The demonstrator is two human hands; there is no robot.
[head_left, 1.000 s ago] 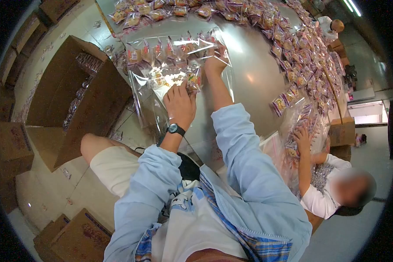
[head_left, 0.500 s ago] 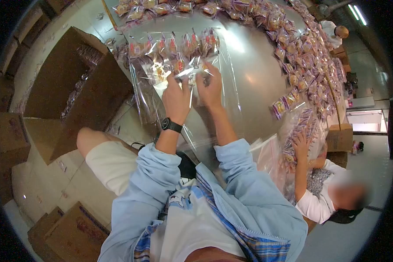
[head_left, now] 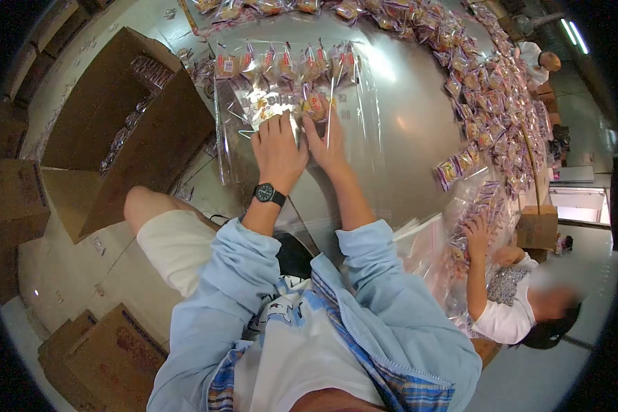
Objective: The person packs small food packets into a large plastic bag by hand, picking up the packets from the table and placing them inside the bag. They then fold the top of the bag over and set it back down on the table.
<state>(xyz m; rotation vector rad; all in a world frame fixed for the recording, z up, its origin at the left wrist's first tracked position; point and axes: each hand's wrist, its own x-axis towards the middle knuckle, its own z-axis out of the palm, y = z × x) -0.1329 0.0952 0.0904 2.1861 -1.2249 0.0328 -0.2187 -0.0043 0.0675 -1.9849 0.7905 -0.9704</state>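
A large clear plastic bag [head_left: 237,147] lies flat on the metal table, with a row of small wrapped snack packets [head_left: 285,66] along its far end. My left hand [head_left: 279,152], with a black watch at the wrist, rests on the bag, palm down with fingers stretched out. Close beside it, my right hand [head_left: 329,143] has its thumb and fingers around a single snack packet [head_left: 314,107], just nearer to me than the row. Glare on the film obscures whether these fingers are under or over the plastic.
An open cardboard box [head_left: 151,130] holding packets stands at the left. A heap of wrapped snacks [head_left: 487,103] covers the table's far and right sides. At the right, a co-worker's hand [head_left: 478,237] touches a filled bag. Closed cartons [head_left: 117,360] sit on the floor at lower left.
The single packet now sits further right, between my right thumb and fingers. My left fingers have straightened and lie flatter on the bag. The whole view has shifted slightly.
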